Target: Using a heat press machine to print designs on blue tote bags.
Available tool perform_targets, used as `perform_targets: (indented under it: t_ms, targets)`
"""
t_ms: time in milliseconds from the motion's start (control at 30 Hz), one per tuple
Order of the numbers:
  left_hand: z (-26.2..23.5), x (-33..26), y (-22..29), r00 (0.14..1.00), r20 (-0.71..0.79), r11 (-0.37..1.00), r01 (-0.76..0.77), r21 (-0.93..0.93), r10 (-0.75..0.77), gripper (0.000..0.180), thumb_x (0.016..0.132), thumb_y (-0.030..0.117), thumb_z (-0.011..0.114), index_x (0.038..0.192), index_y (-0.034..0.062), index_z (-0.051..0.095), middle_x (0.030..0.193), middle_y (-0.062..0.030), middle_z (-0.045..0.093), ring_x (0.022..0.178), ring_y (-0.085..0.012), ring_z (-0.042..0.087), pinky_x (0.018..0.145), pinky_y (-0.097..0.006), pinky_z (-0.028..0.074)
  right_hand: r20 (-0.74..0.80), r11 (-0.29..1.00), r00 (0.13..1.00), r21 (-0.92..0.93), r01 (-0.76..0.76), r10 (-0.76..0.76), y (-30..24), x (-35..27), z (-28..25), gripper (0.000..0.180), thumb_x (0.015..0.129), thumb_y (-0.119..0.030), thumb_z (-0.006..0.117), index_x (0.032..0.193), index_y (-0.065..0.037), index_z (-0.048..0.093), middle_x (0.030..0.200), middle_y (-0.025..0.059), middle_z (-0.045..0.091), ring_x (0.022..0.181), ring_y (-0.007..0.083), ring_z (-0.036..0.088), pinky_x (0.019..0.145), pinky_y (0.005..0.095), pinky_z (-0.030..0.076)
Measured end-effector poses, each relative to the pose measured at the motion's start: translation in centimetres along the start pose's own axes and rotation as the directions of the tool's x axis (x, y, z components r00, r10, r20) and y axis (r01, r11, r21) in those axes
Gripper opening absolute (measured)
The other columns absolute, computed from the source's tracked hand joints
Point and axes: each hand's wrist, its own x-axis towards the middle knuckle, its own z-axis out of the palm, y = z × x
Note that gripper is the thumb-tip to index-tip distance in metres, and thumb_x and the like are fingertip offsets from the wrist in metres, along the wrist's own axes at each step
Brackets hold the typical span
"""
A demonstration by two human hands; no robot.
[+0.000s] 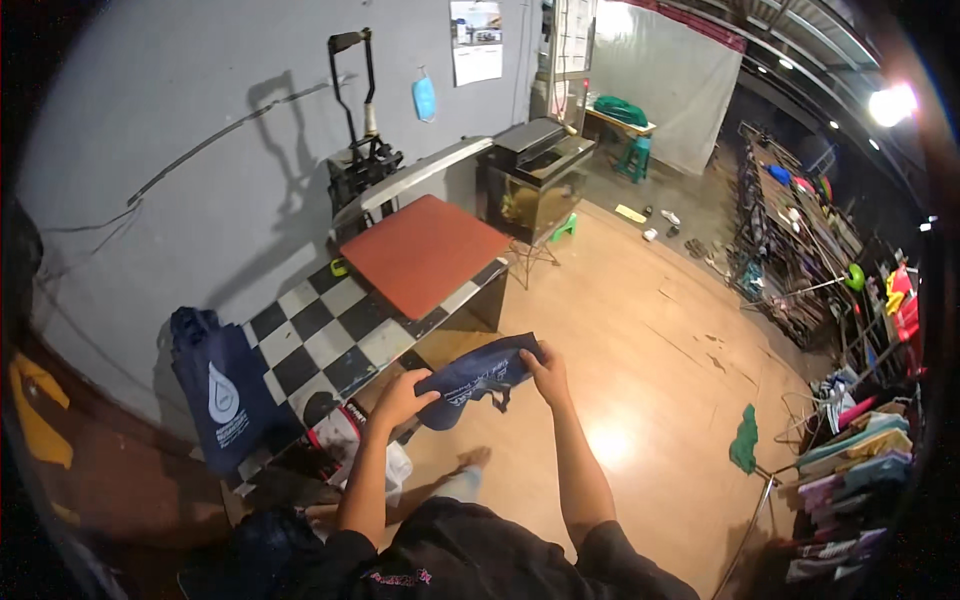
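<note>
I hold a dark navy cloth bag (478,377) out in front of me with both hands, at about chest height over the wooden floor (640,340). My left hand (402,396) is closed on the bag's near left corner, fingers curled over the top of the fabric and thumb beneath. My right hand (547,373) pinches the far right edge, fingers folded over the cloth. The bag hangs slack between the two hands, sagging a little in the middle, with a short strap dangling from its underside. A pale print shows on the fabric, too small to make out.

Just beyond my left hand, up and to the left, stands a table with a black-and-white chequered top (325,335). On its far end sits a heat press (400,200) with a flat reddish-brown pad (425,252), its upper plate swung up and away towards the grey wall (180,150). Further to the left of my left hand, a second navy bag with a white drop-shaped print (222,395) hangs over the table's near edge. Below my left forearm lies a heap of white and dark cloth (345,440). Well away to my right stand racks with folded coloured garments (850,460).
</note>
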Motion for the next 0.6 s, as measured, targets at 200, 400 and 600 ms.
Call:
perform_targets:
  t_ms: [200, 400, 600]
  targets:
    - [-0.1, 8.4, -4.1, 0.986, -0.156, 0.998, -0.057, 0.001, 0.056, 0.037, 0.075, 0.022, 0.084, 0.097, -0.0040, 0.068, 0.090, -0.0168, 0.072, 0.087, -0.0261, 0.069, 0.079, -0.036, 0.052, 0.041, 0.976, 0.985, -0.138, 0.170, -0.165, -2.6, 9.3, -1.4, 0.023, 0.089, -0.023, 0.073, 0.087, -0.001, 0.064, 0.066, -0.0003, 0.056, 0.061, 0.0094, 0.049, 0.057, 0.0276, 0.040]
    - [-1.0, 17.4, -4.4, 0.956, -0.290, 0.969, -0.111, -0.219, 0.044, 0.030, 0.076, 0.011, 0.083, 0.098, -0.0015, 0.068, 0.084, -0.0063, 0.071, 0.077, -0.0121, 0.066, 0.073, -0.028, 0.052, 0.092, 0.910, 0.972, -0.342, 0.236, -0.217, -5.1, 18.3, -4.2, 0.028, 0.088, -0.030, 0.073, 0.092, -0.003, 0.066, 0.063, 0.0127, 0.060, 0.056, 0.0177, 0.052, 0.055, 0.0352, 0.042]
    - [0.9, 24.9, -2.9, 0.921, -0.360, 0.779, -0.117, -0.616, -0.146, 0.032, 0.080, 0.012, 0.080, 0.109, 0.0070, 0.068, 0.111, -0.0035, 0.066, 0.109, -0.0191, 0.059, 0.092, -0.035, 0.048, -0.006, 0.917, 0.967, -0.318, 0.241, -0.256, -3.2, 25.4, -6.9, 0.034, 0.089, -0.032, 0.071, 0.086, 0.000, 0.062, 0.064, 0.0150, 0.059, 0.057, 0.0208, 0.052, 0.056, 0.0391, 0.042]
